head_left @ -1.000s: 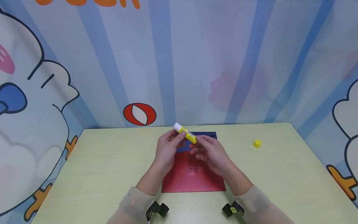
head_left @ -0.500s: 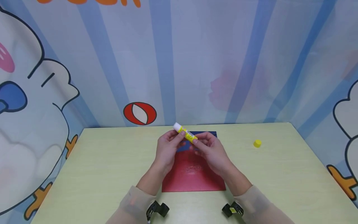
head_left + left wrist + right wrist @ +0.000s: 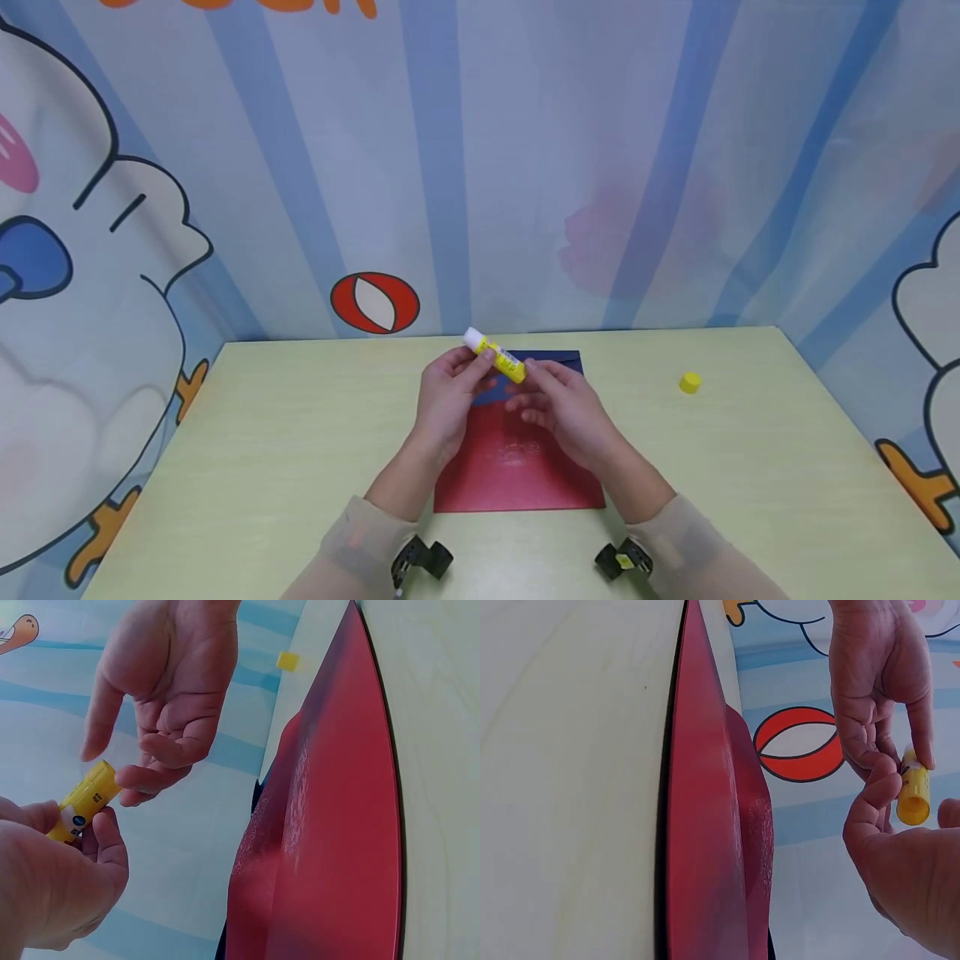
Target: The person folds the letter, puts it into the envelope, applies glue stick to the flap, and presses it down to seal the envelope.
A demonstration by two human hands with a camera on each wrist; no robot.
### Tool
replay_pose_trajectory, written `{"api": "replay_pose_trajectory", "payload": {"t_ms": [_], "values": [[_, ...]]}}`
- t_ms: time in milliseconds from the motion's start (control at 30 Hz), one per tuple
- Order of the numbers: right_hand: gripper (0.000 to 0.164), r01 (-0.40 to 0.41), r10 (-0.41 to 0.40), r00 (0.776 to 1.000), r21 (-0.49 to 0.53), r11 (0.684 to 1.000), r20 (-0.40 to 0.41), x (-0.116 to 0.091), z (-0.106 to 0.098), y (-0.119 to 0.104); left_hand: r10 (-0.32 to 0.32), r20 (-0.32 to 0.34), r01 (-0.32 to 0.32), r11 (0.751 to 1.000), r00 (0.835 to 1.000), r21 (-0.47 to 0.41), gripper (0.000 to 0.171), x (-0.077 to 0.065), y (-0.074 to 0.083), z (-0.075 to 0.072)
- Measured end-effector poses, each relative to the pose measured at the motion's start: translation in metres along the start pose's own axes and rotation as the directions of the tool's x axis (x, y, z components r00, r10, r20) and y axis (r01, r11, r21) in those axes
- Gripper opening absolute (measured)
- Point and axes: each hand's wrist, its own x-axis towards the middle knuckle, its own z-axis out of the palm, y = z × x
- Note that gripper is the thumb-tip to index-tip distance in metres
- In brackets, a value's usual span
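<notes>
A yellow glue stick (image 3: 504,362) with a white end is tilted above the table, the white end up and to the left. My left hand (image 3: 447,400) pinches it around the middle between thumb and fingers. My right hand (image 3: 566,408) is at its lower yellow end; in the right wrist view the thumb and index finger (image 3: 877,795) stand spread on either side of that end. Beneath both hands lies a red sheet (image 3: 517,479) with shiny smears, and a blue part (image 3: 491,392) shows at its far side. A loose yellow cap (image 3: 690,383) stands to the right.
The pale table (image 3: 300,450) reaches back to a striped blue backdrop (image 3: 510,167) with cartoon prints. In the wrist views the red sheet's surface (image 3: 337,825) looks raised and curved. A small camera is strapped to each wrist.
Half a second ago my right thumb lay over the glue stick's lower end; now it has drawn back, much as one second ago. The left hand keeps its hold, and the cap stays put.
</notes>
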Motion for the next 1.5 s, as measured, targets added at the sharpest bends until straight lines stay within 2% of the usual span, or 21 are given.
{"api": "replay_pose_trajectory", "payload": {"t_ms": [100, 300, 700, 800, 967, 1067, 1300, 1500], "values": [[0.04, -0.015, 0.015, 1.0, 0.01, 1.0, 0.017, 0.0005, -0.0005, 0.0, -0.002, 0.004, 0.002, 1.0, 1.0, -0.002, 0.041, 0.0006, -0.001, 0.0002], [0.031, 0.042, -0.043, 0.999, -0.028, 0.999, -0.005, 0.0002, -0.0015, 0.001, -0.012, -0.003, 0.012, 1.0, 1.0, 0.006, 0.042, 0.0, -0.0019, 0.0004], [0.037, 0.159, -0.165, 0.985, -0.113, 0.981, -0.048, -0.0028, 0.003, 0.0013, -0.023, -0.008, 0.023, 1.0, 1.0, 0.018, 0.044, -0.0011, -0.0015, 0.001], [0.041, 0.133, -0.139, 0.99, -0.123, 0.983, -0.038, -0.0026, 0.0025, 0.0013, -0.024, -0.012, 0.024, 1.0, 1.0, 0.019, 0.044, -0.001, -0.0013, 0.0006], [0.043, 0.038, -0.039, 0.999, -0.089, 0.995, -0.003, -0.0011, -0.0003, 0.0012, -0.017, -0.008, 0.017, 1.0, 1.0, 0.018, 0.042, -0.0007, -0.0023, 0.0], [0.04, 0.03, -0.029, 0.999, -0.058, 0.998, 0.019, -0.0007, -0.0012, 0.001, -0.012, -0.004, 0.012, 1.0, 1.0, 0.018, 0.041, -0.0009, -0.0026, 0.0002], [0.03, 0.089, -0.089, 0.996, -0.087, 0.992, 0.001, -0.0009, -0.002, 0.0013, -0.015, -0.01, 0.015, 0.999, 1.0, 0.032, 0.045, -0.0019, -0.0023, 0.0013], [0.032, 0.167, -0.171, 0.985, -0.127, 0.978, -0.021, -0.0023, -0.0003, 0.0019, -0.015, -0.013, 0.015, 0.999, 1.0, 0.031, 0.044, -0.0013, -0.0028, 0.0014]]}}
